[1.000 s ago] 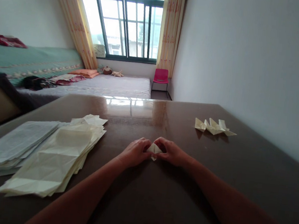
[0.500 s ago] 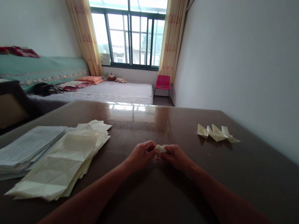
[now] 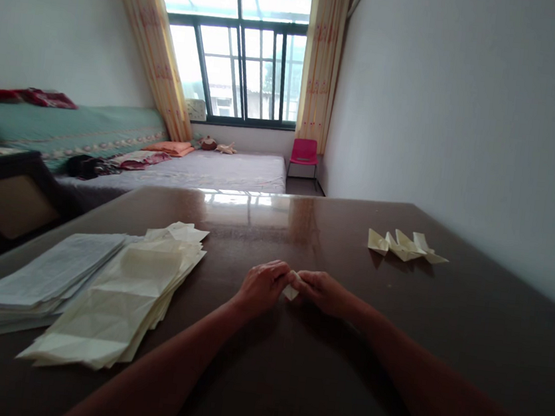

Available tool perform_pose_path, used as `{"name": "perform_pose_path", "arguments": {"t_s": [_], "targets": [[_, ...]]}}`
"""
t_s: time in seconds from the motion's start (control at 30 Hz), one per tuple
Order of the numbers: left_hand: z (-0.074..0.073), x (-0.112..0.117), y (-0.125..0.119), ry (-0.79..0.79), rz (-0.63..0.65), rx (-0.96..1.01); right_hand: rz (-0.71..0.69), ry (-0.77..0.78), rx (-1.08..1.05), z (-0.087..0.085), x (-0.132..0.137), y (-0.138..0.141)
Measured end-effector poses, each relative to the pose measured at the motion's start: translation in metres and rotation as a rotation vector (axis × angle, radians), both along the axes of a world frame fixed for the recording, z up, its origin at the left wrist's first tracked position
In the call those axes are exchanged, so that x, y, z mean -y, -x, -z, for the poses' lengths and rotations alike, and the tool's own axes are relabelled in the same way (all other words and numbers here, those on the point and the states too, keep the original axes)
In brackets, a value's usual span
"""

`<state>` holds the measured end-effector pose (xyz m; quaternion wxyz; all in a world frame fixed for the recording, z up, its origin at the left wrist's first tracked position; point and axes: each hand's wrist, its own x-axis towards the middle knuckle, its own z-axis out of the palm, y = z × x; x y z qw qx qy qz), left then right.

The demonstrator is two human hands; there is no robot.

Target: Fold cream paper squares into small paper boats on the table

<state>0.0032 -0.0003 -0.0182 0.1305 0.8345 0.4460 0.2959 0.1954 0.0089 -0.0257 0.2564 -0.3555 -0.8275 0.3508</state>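
A small piece of folded cream paper point(image 3: 290, 293) is pinched between my two hands above the middle of the table. My left hand point(image 3: 264, 285) closes on it from the left, and my right hand point(image 3: 321, 290) grips it from the right with fingers bent. Most of the paper is covered by the fingers, with one pointed part showing below them. Off to the right lie several folded paper shapes point(image 3: 406, 247), standing in a zigzag row. A stack of creased cream paper sheets point(image 3: 106, 302) rests left of my left arm.
Beside the cream sheets is a pile of greyish printed papers point(image 3: 39, 274). The glossy brown table point(image 3: 274, 234) reaches toward a bed point(image 3: 226, 169), and a white wall point(image 3: 467, 123) runs along its right. A pink chair point(image 3: 304, 152) stands by the window.
The folded paper has turned in my hands, and its pointed part now hangs below the fingers. My left hand has shifted slightly left. The view has moved a little.
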Motion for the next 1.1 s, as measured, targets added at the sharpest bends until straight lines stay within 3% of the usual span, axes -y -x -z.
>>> {"name": "perform_pose_path", "arguments": {"t_s": [0.27, 0.43, 0.63, 0.83, 1.1], "targets": [[0.002, -0.006, 0.001, 0.049, 0.000, 0.087, 0.109, -0.108, -0.003, 0.002, -0.003, 0.002], [0.007, -0.010, 0.006, 0.111, 0.073, 0.229, 0.150, -0.137, 0.013, 0.003, -0.006, -0.003], [0.008, -0.014, 0.009, 0.050, 0.077, 0.199, 0.204, -0.112, -0.143, -0.003, -0.005, -0.004], [0.004, -0.007, 0.004, 0.051, 0.069, 0.235, 0.218, -0.120, -0.142, -0.004, -0.002, 0.000], [0.008, -0.012, 0.005, 0.197, 0.037, 0.442, 0.268, -0.063, -0.230, 0.001, -0.009, -0.005]]}}
